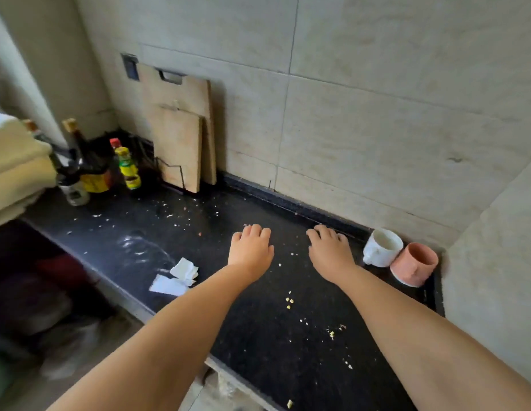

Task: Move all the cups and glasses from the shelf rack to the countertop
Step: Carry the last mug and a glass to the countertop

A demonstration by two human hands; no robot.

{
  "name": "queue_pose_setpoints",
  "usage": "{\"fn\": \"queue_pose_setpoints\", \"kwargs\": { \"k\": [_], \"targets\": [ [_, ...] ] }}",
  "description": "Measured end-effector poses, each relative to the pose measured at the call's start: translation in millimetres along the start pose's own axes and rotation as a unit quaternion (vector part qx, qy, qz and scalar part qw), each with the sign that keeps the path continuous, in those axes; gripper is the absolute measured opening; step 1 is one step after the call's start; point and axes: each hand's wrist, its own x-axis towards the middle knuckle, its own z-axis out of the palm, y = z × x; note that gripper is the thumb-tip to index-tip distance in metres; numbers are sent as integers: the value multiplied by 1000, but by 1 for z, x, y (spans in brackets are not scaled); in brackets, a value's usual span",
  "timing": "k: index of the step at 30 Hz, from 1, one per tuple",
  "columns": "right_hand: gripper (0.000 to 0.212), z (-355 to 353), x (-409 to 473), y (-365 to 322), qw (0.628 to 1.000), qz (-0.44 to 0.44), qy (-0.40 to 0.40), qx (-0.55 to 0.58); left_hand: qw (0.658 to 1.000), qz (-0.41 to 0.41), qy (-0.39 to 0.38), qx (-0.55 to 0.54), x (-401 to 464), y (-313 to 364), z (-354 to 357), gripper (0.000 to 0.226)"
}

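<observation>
Two cups are already set on the dark countertop (175, 232), tucked into its far right corner: a white mug (382, 247) and, touching it on the right, a pink cup (414, 264). Both are seen tilted toward the camera, which may be only the wide lens. The shelf rack is not in view, so how many cups and glasses remain on it cannot be told.

The step in hand is judged to be the return for the next piece. It would be done well if each cup were taken by its body or handle with one hand, carried upright, and set down just left of the white mug, so that the two cups already placed are not knocked together (crumbs and a torn scrap of white paper (178, 277) lie on the counter, and a clean patch is to be preferred).

Nothing is held in either hand. The left hand (252, 250) is laid palm down over the middle of the counter, fingers relaxed and close together, curling slightly at the tips. The right hand (329, 252) is held likewise, near the white mug but apart from it, its fingers a little spread. Both forearms are stretched forward from the near edge, roughly parallel. At the far left, bottles (89, 167) and two cutting boards (181, 134) stand against the wall.
</observation>
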Motion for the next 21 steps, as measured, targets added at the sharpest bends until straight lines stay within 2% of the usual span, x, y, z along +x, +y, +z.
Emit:
{"fn": "queue_pose_setpoints", "kwargs": {
  "k": [5,9,11,14,21],
  "targets": [
    [45,5,5,-95,993,-116,-17,-15,992,-122,11,13,-78,-75,-9,42],
    [48,0,-3,-190,975,-221,-1,-22,973,-226,33,17,-149,-135,-24,41],
    [46,-4,-20,-252,954,-298,16,-26,954,-297,44,16,-200,-169,-31,41],
    [40,-8,-48,-329,930,-367,20,-7,925,-373,72,-2,-265,-207,-40,38],
    [43,-11,-157,-515,879,-477,31,13,887,-457,58,36,-446,-301,-68,40]
  ]
}}
